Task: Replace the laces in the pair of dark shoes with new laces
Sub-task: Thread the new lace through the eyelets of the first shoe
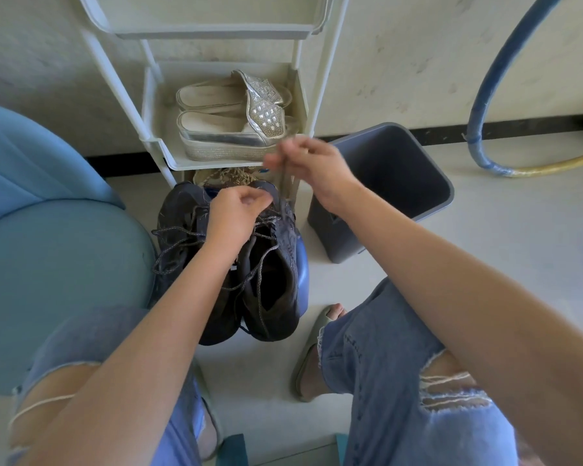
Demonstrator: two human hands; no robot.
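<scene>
Two dark shoes stand side by side on a blue stool (pixel 304 267) between my knees, the left shoe (pixel 179 230) and the right shoe (pixel 273 290). Loose grey laces (pixel 260 260) trail over both. My right hand (pixel 308 169) is raised above the shoes and pinches a lace (pixel 285 190) that runs taut down to the right shoe's front. My left hand (pixel 234 213) rests on the front of the right shoe with curled fingers; what they hold is hidden.
A white shelf rack (pixel 162 146) stands just behind the shoes, with silver platform sandals (pixel 236 129) on its shelf. A grey bin (pixel 384 193) sits to the right. A light blue seat (pixel 48 264) is at my left. A blue hose (pixel 485 112) curves at far right.
</scene>
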